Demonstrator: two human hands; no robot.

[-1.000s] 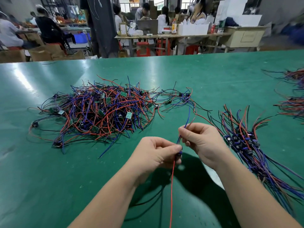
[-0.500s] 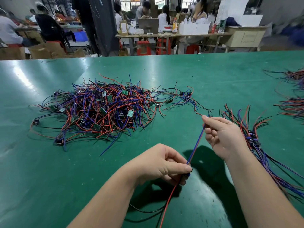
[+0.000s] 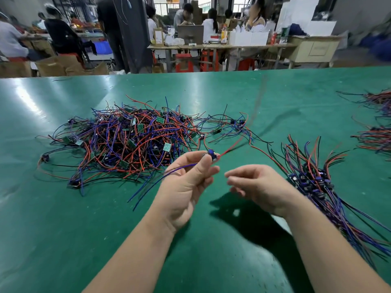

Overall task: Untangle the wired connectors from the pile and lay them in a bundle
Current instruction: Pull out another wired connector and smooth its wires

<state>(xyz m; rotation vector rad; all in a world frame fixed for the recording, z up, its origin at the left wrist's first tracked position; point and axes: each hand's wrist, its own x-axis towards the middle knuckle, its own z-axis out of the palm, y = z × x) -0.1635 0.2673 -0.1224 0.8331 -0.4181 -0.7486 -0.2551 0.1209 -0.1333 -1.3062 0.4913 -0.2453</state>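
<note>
A tangled pile of red, blue and black wired connectors with small green boards lies on the green table, left of centre. My left hand is raised in front of it and pinches one wired connector at its dark blue head. That connector's blue wire trails down to the left, and its red wire swings up to the right, blurred. My right hand hovers just right of the left one, fingers loosely curled, holding nothing. A laid-out bundle of connectors lies to the right.
More wire bundles lie at the table's right edge. The green table stretches bare in front of me. Beyond its far edge, people sit at workbenches among cardboard boxes and red stools.
My left hand has lifted the connector up and turned it, so the red wire now flicks upward. My right hand has let go of the blue wire and drawn back toward the left hand.
</note>
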